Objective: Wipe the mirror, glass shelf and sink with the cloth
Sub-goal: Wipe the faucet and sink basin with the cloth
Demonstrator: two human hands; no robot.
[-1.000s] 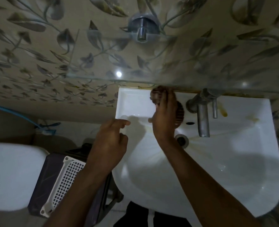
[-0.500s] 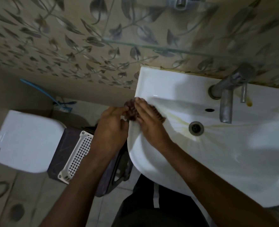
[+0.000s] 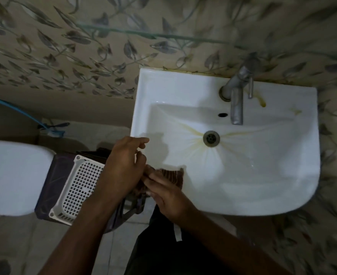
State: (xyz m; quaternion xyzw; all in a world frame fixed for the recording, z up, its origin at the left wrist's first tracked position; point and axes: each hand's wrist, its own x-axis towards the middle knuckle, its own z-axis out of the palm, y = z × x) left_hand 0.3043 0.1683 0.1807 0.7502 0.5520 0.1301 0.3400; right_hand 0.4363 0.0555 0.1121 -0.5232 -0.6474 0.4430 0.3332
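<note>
A white wall-mounted sink (image 3: 282,155) with yellowish streaks around its drain (image 3: 211,138) fills the right half. A brown striped cloth (image 3: 172,174) lies on the sink's front left rim. My right hand (image 3: 167,193) presses flat on the cloth and holds it. My left hand (image 3: 124,167) is right beside it at the rim, fingers loosely curled and touching the cloth's left end. The glass shelf edge (image 3: 143,34) runs along the patterned wall above. The mirror is out of view.
A metal tap (image 3: 237,102) stands at the sink's back. A white toilet lid (image 3: 9,175) sits at the left, with a dark crate holding a white perforated basket (image 3: 76,187) between it and the sink. A blue hose (image 3: 19,113) hangs by the wall.
My right hand has dragged the cloth from the sink's back edge near the tap down the left side to the front left rim. My left hand followed alongside it.
</note>
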